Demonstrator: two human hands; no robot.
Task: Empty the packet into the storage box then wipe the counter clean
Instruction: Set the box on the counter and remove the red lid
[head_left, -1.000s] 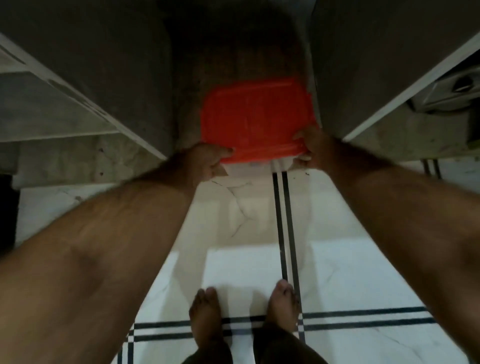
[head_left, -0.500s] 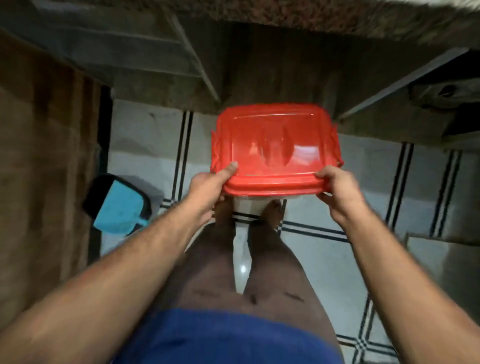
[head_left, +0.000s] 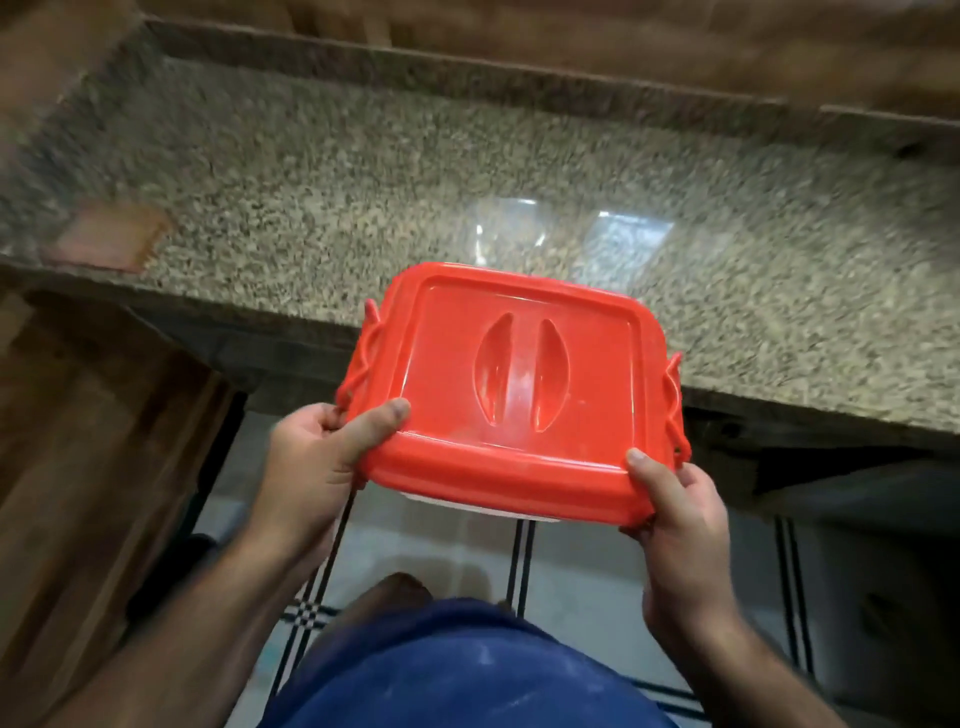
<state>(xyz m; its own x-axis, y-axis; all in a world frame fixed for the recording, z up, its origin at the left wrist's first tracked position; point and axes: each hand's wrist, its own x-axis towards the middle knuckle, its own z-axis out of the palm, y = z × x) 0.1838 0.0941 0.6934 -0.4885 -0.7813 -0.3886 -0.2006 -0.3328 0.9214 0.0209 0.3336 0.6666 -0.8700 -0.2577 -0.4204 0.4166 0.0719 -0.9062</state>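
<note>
Raised: storage box now over counter edge | left hand, right hand gripping near corners

Left hand at 8 o'clock and right hand at 4 o'clock both clamp the box, thumbs on top, forearms reaching forward.

The rectangular plastic storage box lid is bright orange-red all over, clips included, with a thin white strip of the box body showing under its near edge. Behind the lid, the polished granite counter is speckled tan, grey and black. On the counter, far to the lid's left, lies a flat reddish-brown square patch. Below the lid, the pale tiled floor carries paired black lines, and the cloth shorts are dark blue.
</note>
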